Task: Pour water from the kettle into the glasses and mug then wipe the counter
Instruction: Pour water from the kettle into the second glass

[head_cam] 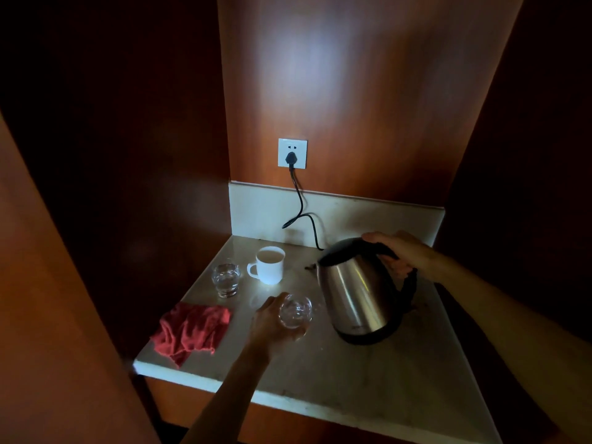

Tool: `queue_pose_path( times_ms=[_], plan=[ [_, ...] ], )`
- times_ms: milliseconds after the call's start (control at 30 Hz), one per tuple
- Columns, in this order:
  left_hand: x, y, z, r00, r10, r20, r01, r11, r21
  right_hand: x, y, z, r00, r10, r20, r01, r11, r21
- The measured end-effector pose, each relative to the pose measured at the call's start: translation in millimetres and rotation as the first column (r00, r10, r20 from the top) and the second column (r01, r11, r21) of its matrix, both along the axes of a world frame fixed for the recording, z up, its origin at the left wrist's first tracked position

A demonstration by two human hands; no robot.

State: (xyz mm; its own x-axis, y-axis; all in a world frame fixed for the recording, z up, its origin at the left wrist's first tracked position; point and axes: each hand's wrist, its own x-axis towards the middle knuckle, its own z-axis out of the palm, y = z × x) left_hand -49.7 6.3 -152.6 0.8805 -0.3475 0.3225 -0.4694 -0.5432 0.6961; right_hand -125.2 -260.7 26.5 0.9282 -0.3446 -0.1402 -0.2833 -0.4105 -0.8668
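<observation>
A steel kettle [355, 293] with a black lid and handle stands upright on the pale counter [368, 379], right of centre. My right hand [400, 254] grips its handle from the right. My left hand [272, 325] holds a clear glass [296, 310] at the counter's middle, just left of the kettle. A second clear glass [226, 278] with water in it stands at the back left. Beside it sits a white mug [269, 265], filled with liquid. A crumpled red cloth [192, 330] lies near the front left edge.
A black cord [301, 206] runs from a white wall socket [292, 153] down to the counter behind the kettle. Dark wooden walls close in the niche on the left, back and right. The counter's front edge [224, 384] is near me.
</observation>
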Motion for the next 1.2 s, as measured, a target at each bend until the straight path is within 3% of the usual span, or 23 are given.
queue_pose_path(
  times_ms=[333, 700, 1200],
  plan=[
    [2.4, 0.5, 1.9, 1.0, -0.029, 0.011, 0.028, 0.999, 0.021, 23.3, -23.3, -34.7, 0.869, -0.43, 0.243, 0.355, 0.886, 0.298],
    [8.3, -4.0, 6.1, 0.999, -0.004, -0.034, 0.006, 0.998, 0.059, 52.0, -48.4, -72.9, 0.805, -0.534, 0.259, 0.437, 0.829, 0.35],
    [2.9, -7.1, 13.4, 0.997, 0.031, -0.077, -0.026, 0.997, 0.076, 55.9, -69.4, -76.8, 0.798, -0.535, 0.278, 0.441, 0.832, 0.335]
  ],
)
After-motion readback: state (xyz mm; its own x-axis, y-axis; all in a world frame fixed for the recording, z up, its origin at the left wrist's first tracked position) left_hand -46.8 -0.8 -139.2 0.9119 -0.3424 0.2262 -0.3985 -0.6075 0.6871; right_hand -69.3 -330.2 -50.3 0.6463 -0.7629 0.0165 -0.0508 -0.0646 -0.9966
